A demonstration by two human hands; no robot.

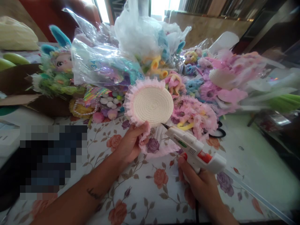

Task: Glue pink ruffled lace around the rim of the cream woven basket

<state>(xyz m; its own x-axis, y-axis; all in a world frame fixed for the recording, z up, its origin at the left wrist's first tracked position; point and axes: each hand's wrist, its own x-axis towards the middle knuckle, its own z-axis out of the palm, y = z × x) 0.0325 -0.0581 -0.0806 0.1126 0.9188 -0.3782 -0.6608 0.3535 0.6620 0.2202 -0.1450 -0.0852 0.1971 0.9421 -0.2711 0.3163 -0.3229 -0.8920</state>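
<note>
My left hand (132, 142) grips a round cream woven disc (153, 106) at its lower left edge, pinching pink ruffled lace trim (131, 100) along with it. The trim runs around the left and top of the rim; the lower right rim is bare. A loose tail of pink trim (161, 150) hangs below the disc onto the cloth. In my right hand (199, 184) is a white hot glue gun (192, 145), its dark nozzle close to the disc's bottom edge. Whether the nozzle touches the disc I cannot tell. A long clear glue stick (257, 193) sticks out of its back.
Behind the disc are clear plastic bags (105, 65), a doll with blue ears (62, 62), pompoms (110, 101) and pink fabric pieces (222, 84). A pink ruffled bundle (197, 115) and black-handled scissors (217, 132) lie at right. A flowered cloth (138, 193) covers the table.
</note>
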